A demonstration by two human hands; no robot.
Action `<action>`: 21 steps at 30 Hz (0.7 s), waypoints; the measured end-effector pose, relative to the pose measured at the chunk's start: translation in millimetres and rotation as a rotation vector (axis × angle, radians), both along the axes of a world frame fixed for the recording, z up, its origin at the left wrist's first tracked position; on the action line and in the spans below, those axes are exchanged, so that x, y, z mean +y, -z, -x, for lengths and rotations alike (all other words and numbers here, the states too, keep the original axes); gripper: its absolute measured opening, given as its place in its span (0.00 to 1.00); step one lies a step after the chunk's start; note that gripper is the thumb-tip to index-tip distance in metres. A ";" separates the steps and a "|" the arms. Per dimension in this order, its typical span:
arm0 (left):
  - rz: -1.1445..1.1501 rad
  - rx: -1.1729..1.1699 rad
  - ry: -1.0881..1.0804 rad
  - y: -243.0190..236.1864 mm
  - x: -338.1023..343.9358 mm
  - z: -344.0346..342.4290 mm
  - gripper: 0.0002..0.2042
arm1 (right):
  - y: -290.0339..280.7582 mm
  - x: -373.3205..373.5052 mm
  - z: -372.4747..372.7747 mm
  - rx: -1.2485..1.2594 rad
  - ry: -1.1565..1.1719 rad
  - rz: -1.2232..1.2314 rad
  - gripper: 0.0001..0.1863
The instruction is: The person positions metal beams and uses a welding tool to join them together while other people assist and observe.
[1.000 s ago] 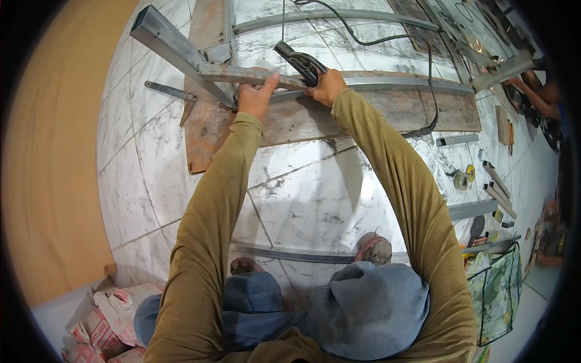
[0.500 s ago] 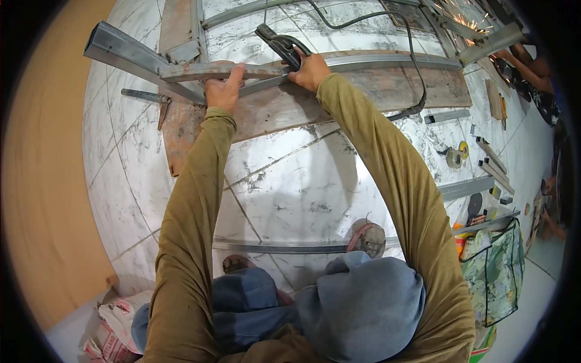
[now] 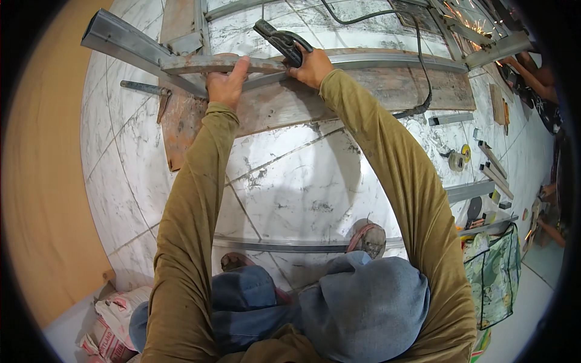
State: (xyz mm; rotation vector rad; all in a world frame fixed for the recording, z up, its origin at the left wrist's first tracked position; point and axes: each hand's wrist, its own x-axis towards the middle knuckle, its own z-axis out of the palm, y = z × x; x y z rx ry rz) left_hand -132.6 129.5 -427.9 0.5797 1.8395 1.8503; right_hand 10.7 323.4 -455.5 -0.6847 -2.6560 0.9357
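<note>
My left hand (image 3: pixel 227 83) grips a short, rusty flat-sided bar (image 3: pixel 195 62) running right from an angled steel square tube (image 3: pixel 124 41) of a welded frame. My right hand (image 3: pixel 311 68) holds a black welding electrode holder (image 3: pixel 277 39), a thin rod rising from its jaw, beside the bar's right end. Behind both hands lie a long steel rail (image 3: pixel 381 60) and a stained board (image 3: pixel 381 89). At the left, a chipping hammer or similar tool with a pipe handle (image 3: pixel 139 85) rests by the board. A black cable (image 3: pixel 426 72) loops over the rail.
A co-worker's arms (image 3: pixel 531 81) work amid sparks at upper right. Steel offcuts (image 3: pixel 451 119), tape rolls (image 3: pixel 458 160) and a green patterned bag (image 3: pixel 498 278) lie rightward. A wooden panel (image 3: pixel 48 163) borders the left, with sacks (image 3: pixel 121 311) at lower left.
The frame and both hands shifted up and left in the view, mostly in the first half second. Orange sparks have grown at upper right. Both hands still hold the same things.
</note>
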 end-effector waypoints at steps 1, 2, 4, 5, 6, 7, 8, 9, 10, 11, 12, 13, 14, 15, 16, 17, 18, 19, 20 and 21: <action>0.003 0.001 0.000 0.4 -0.9 0.8 0.17 | -0.8 -1.4 -0.2 0.021 0.003 0.013 0.28; 0.005 0.002 0.001 1.0 -1.6 1.2 0.17 | -1.8 -2.1 -1.1 0.026 0.002 0.013 0.27; -0.009 0.006 -0.004 -1.9 -4.3 0.7 0.17 | -7.1 -6.2 -1.6 0.039 -0.007 0.016 0.26; -0.015 0.007 -0.007 -3.2 -5.8 0.3 0.17 | -9.5 -8.5 -2.0 0.047 -0.013 0.037 0.25; -0.003 0.011 -0.008 -2.7 -4.8 0.8 0.17 | -10.8 -7.1 -3.7 0.055 -0.015 0.054 0.25; 0.009 0.014 -0.009 -2.3 -3.7 1.6 0.18 | -11.9 -6.3 -4.3 0.063 -0.018 0.073 0.24; 0.022 0.018 -0.012 -1.9 -3.4 2.6 0.18 | -12.7 -6.3 -3.7 0.068 -0.021 0.071 0.24; -0.006 0.027 -0.032 -1.5 -2.5 1.2 0.17 | -12.4 -6.2 -3.8 0.071 -0.023 0.068 0.23; -0.034 0.036 -0.053 -0.9 -1.4 -0.7 0.17 | -12.1 -6.2 -3.8 0.075 -0.026 0.066 0.23; -0.062 0.045 -0.075 -0.6 -0.8 -2.2 0.18 | -11.9 -6.5 -4.2 0.074 -0.025 0.073 0.23; -0.056 0.059 -0.068 -0.3 -0.5 -2.2 0.18 | -11.4 -6.3 -4.3 0.075 -0.024 0.080 0.23; -0.051 0.074 -0.061 -0.3 -0.3 -2.1 0.18 | -11.1 -5.9 -4.1 0.077 -0.024 0.087 0.24; -0.045 0.089 -0.054 -0.5 -0.6 -1.5 0.18 | -10.8 -6.1 -3.6 0.072 -0.017 0.075 0.24; -0.049 0.087 -0.049 -0.5 0.3 -1.9 0.17 | -8.6 -5.7 -4.7 0.065 -0.005 0.061 0.25; -0.053 0.086 -0.044 -0.6 1.2 -2.3 0.17 | -6.6 -5.0 -5.2 0.057 0.007 0.047 0.26; -0.058 0.084 -0.039 -0.8 2.2 -2.7 0.17 | -5.0 -3.5 -5.2 0.055 0.012 0.038 0.26; -0.053 0.078 -0.040 -0.5 0.9 -2.2 0.17 | -5.3 -5.2 -4.2 0.052 0.014 0.032 0.27; -0.048 0.071 -0.042 -0.2 -0.3 -1.6 0.17 | -5.6 -6.9 -3.5 0.049 0.016 0.026 0.27; -0.044 0.064 -0.043 0.1 -1.4 -1.3 0.17 | -6.0 -8.2 -3.8 0.064 0.004 0.052 0.28; -0.038 0.070 -0.052 -0.9 -1.7 -1.3 0.17 | -7.2 -8.4 -3.8 0.081 -0.010 0.077 0.28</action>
